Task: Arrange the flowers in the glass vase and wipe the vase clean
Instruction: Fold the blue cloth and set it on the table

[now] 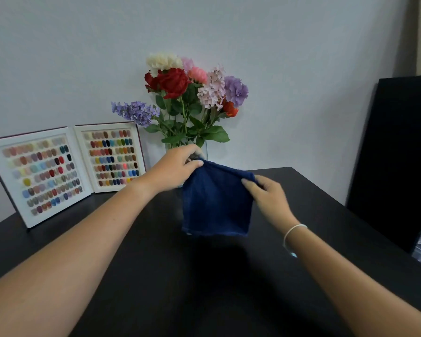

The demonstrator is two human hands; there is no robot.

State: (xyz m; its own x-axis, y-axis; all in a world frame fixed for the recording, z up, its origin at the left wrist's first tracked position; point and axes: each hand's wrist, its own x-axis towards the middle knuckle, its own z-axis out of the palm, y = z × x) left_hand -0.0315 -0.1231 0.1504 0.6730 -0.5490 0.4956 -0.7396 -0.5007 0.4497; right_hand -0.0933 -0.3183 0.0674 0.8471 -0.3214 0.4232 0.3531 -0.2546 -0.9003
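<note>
Both forearms reached in from the lower corners of the frame over the dark bench [229,288], and between them, at centre frame, hung a dark blue cloth [215,200]. The left hand [178,164] pinched the cloth's upper left corner between thumb and curled fingers; the right hand [265,190], with a pale band on its wrist, pinched the upper right corner in the same way. Each grip was thus closed on the cloth, which was stretched along its top edge and hung free above the bench, its lower hem not clearly touching the surface.

Behind the cloth, just above centre, stood the glass vase [206,149]. Only a sliver of its rim and right wall showed past the left hand; the rest was hidden by the hand and the cloth. The flowers [192,88], red, cream, pink and purple, with green leaves, already stood upright in it, one purple spray leaning out to the left. At the left of the frame an open nail-colour sample book [66,171] leaned against the wall.

As a judgement, the arranging looked done, since no loose stems lay on the bench. The wiping looked about to begin or barely begun: the cloth was spread in front of the vase, but whether it touched the glass could not be told. What remained was rubbing down the walls, and the state of the glass could not be judged.
</note>
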